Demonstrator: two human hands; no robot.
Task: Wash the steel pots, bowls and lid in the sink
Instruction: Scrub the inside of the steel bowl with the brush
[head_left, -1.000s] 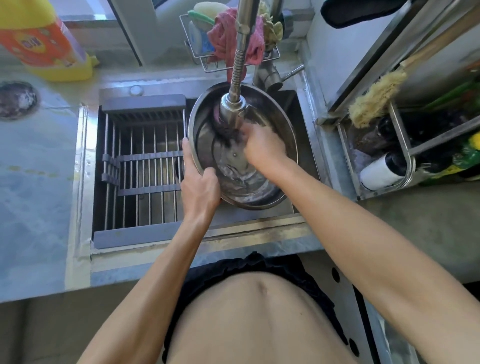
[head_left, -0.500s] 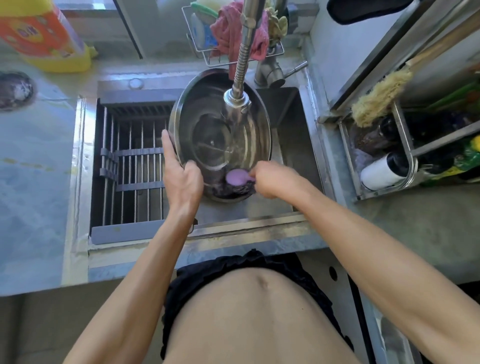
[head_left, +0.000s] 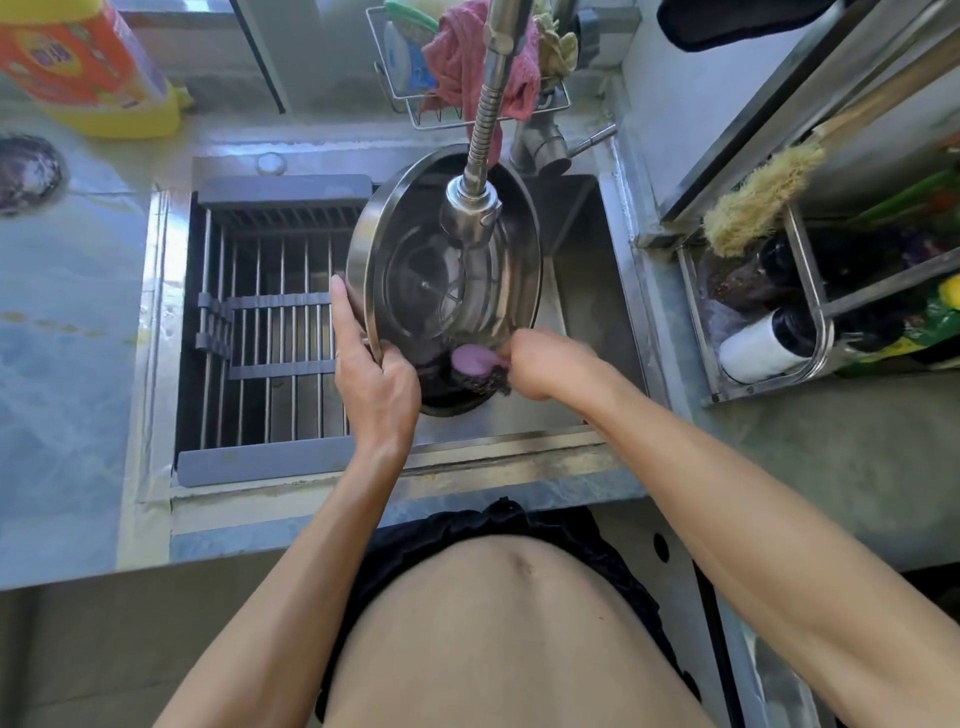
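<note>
Head view: pot tilted in the sink, scrub at its rim.
The left hand (head_left: 375, 384) grips the steel pot (head_left: 415, 291) by its rim at 7 o'clock, index finger straight along the outer wall, tipping the pot on edge over the sink (head_left: 587, 291) under the tap head (head_left: 471, 208). The right hand (head_left: 543, 364) clenches a dark scrubber (head_left: 478, 371) with a pink patch, pressed to the rim at 6 o'clock. Rack (head_left: 270, 332) at the pot's 9 o'clock.
</note>
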